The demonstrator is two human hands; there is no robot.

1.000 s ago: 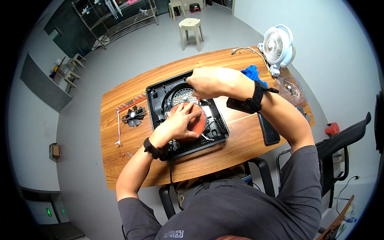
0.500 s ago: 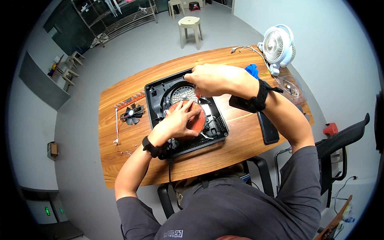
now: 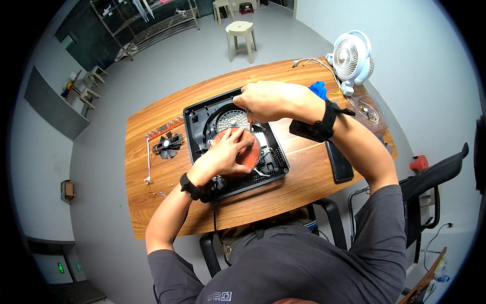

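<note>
An opened black appliance housing, like an induction cooker's base (image 3: 230,192), lies on the wooden table in front of me. Inside it sits a round reddish-brown coil disc (image 3: 250,156); a pale round grille (image 3: 232,118) shows just beyond. My left hand (image 3: 225,152) rests on the disc with fingers spread and thumb near its right edge. Above the housing's far right part, my right hand (image 3: 258,103) is closed in a fist, knuckles up. What it grips is mostly hidden beneath the fingers. White wires (image 3: 261,173) come out by the disc's near right side.
Left of the housing lie a black fan (image 3: 167,145), an orange circuit strip (image 3: 166,126) and a white cable (image 3: 148,164). A black phone (image 3: 339,162) lies to the right. A white desk fan (image 3: 350,60), blue cloth (image 3: 318,90) and plastic bag (image 3: 368,109) are at the far right.
My right hand has turned very slightly at the wrist over the same spot. The red bit under its fingers shows less now. My left hand and the disc stay put.
</note>
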